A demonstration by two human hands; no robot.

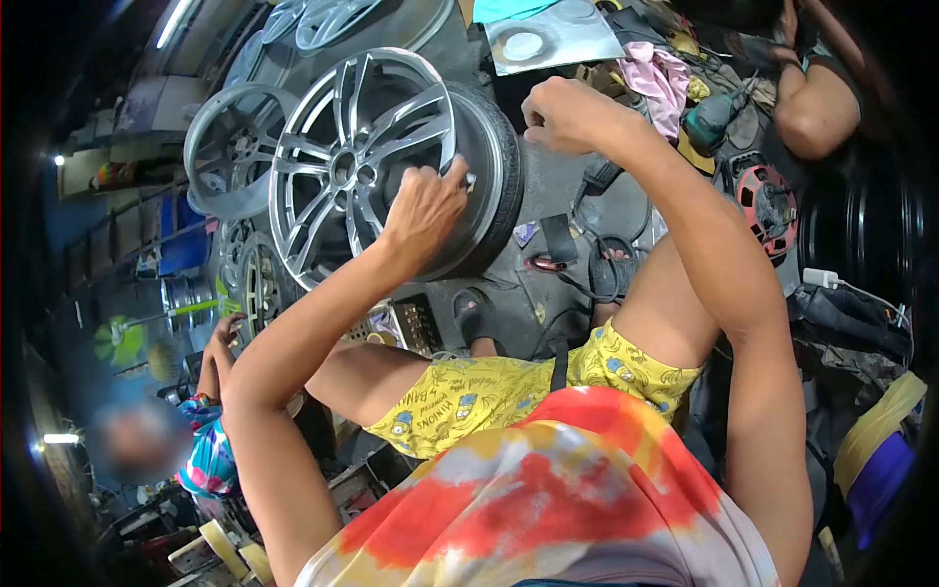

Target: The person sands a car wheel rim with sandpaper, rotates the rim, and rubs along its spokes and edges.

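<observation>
A silver multi-spoke alloy wheel (344,168) leans tilted in front of me, against a tire (502,166) lying behind it. My left hand (427,210) is closed at the right edge of the wheel, fingers curled over its rim. A small whitish bit shows by those fingertips, too small to name. Raised to the right of the tire, apart from the wheel, my right hand (577,115) has its fingers curled together. Whatever is in it, if anything, is hidden.
More wheels (240,147) stand at the left and top. A silver sheet (553,39), a pink cloth (653,83), a green power tool (714,122) and a red round device (765,207) lie right. A person (207,445) sits lower left; another person's knee (820,112) shows upper right.
</observation>
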